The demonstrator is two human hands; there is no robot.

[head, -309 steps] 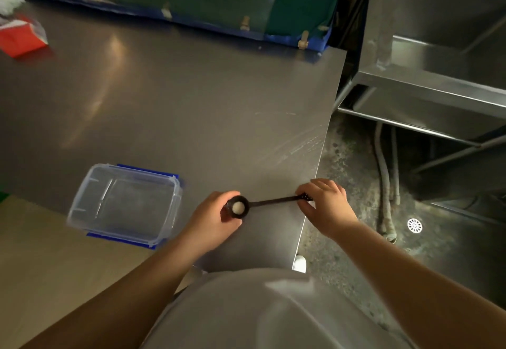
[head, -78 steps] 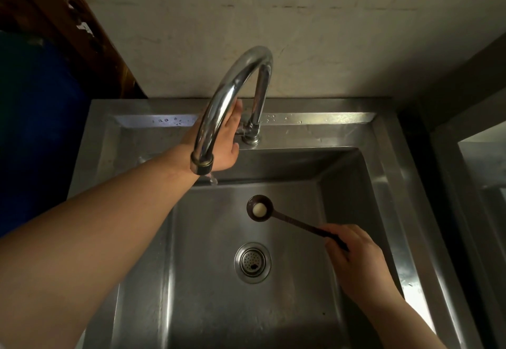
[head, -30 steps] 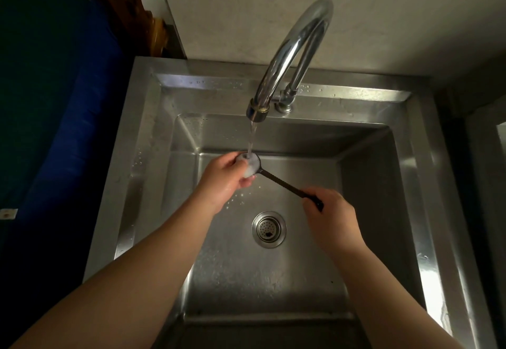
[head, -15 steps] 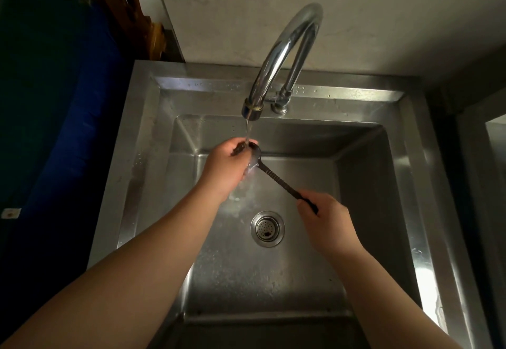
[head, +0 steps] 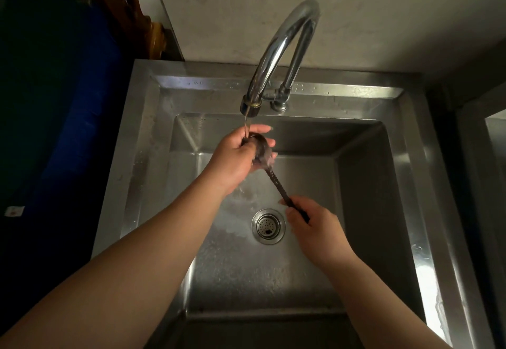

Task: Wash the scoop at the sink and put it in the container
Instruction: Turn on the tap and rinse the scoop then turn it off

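The dark long-handled scoop is held over the steel sink, its bowl turned over under the running water from the curved chrome tap. My left hand wraps around the bowl, fingers and thumb on it, in the stream. My right hand grips the end of the handle, lower and to the right, above the drain. The container is out of view.
A plain wall rises behind the sink. A dark blue surface lies to the left, with a brown wooden piece at the back left. Another steel edge shows at the far right. The sink floor is wet.
Since a second ago the scoop's bowl has been turned over in my left hand under the stream, and the white lump seen in it earlier no longer shows. Both hands stay on the scoop.
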